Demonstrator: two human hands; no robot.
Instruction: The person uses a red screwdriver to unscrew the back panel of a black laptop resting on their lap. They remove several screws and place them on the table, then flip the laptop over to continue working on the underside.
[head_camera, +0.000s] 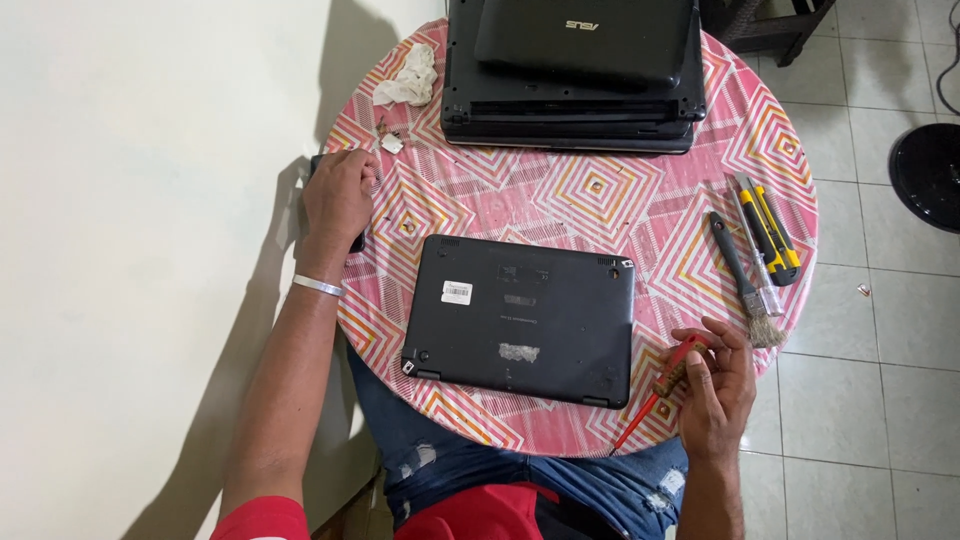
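Right hand: the right hand (715, 385) sits at about 4 o'clock on the table (600, 205), fingers curled around the yellow handle of a screwdriver (665, 390). The red shaft slants down to the lower left, and its tip hangs just past the table edge.
Left hand: the left hand (340, 190) rests at about 10 o'clock, palm down, fingers bent, at the table's left rim. It lies on a dark flat object (318, 170) that is mostly hidden, so I cannot tell whether the fingers grip it. A silver bracelet (318, 286) circles the wrist.
Laptop: a black laptop (520, 318) lies closed and bottom up at 6 o'clock, between the two hands, touching neither. A white sticker and a patch of grey tape show on its underside.
Stack: two more dark laptops (575, 75) lie stacked at 12 o'clock.
Tissue: a crumpled white tissue (408, 78) lies at about 11 o'clock, just left of the stack, with small bits near it above the left hand.
Tools: at 3 o'clock a yellow utility knife (770, 228) and a brush (745, 282) lie side by side, just above the right hand, with a clear-handled tool between them.
Table: round, covered in a pink cloth with diamond patterns.
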